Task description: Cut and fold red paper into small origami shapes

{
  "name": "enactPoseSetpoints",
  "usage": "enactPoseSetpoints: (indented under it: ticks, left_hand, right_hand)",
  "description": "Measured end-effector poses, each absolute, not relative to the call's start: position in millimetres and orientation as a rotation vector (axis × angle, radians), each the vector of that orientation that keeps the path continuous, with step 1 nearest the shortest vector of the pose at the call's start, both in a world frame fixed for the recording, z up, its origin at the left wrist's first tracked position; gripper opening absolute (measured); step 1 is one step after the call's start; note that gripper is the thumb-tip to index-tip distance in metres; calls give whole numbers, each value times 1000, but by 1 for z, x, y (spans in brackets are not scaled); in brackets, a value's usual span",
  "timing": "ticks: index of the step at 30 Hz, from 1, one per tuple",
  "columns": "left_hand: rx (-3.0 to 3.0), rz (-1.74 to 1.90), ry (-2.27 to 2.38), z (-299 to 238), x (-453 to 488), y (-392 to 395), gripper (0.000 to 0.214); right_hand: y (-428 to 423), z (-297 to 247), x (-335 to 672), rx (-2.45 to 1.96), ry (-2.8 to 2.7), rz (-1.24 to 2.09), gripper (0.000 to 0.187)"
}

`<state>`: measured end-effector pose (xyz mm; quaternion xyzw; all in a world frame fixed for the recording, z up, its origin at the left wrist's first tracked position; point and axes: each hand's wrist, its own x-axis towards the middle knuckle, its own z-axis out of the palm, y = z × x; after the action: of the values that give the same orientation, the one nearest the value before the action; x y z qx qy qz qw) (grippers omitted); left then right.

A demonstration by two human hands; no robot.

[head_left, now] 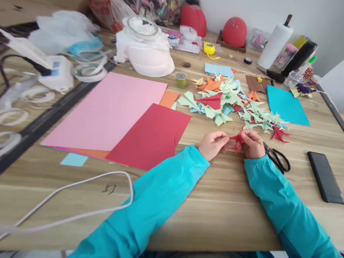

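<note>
A small folded red paper figure point(237, 140) is held between both hands just above the wooden table point(214, 202). My left hand point(213, 144) pinches its left side with closed fingers. My right hand point(252, 144) grips its right side, fingers curled. Both arms wear teal sleeves. Behind the hands lies a pile of several folded paper figures point(232, 103) in green, red and orange. Black scissors point(276, 156) lie right beside my right hand.
Large pink point(108, 109) and red point(150, 137) paper sheets lie to the left, a blue sheet point(287, 105) at the right. A black phone point(325, 177) rests near the right edge. A white cable point(75, 201) loops at the front left. Tape rolls, bags and a paper towel roll point(275, 44) crowd the back.
</note>
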<state>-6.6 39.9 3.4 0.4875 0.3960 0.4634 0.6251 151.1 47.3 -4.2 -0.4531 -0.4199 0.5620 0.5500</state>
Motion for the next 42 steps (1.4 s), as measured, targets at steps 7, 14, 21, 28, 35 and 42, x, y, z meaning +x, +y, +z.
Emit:
enactPoseSetpoints:
  ticks: [7,14,21,28,35,42]
  left_hand:
    - [1071,1069,859,0,-7,41,21]
    - [1035,1062,797,-1,-6,40,24]
    - [1100,1104,696,-4,-3,39,29]
    - [1153,1144,735,-4,-3,40,31]
    - [1119,1221,884,-5,-2,43,26]
    - [1101,1221,913,-9,-2,45,28]
  right_hand:
    - [48,-5,152,-1092,-1001,1329,28]
    - [50,-9,157,-1091,-1119,1325,26]
    - [49,-12,156,-1016,-1391,1201,18]
    - [48,-7,150,-1034,-1389,1198,22]
    - [43,-3,150,-1090,-1169,1317,28]
    - [36,-1,146,-989,-1356,1203,32]
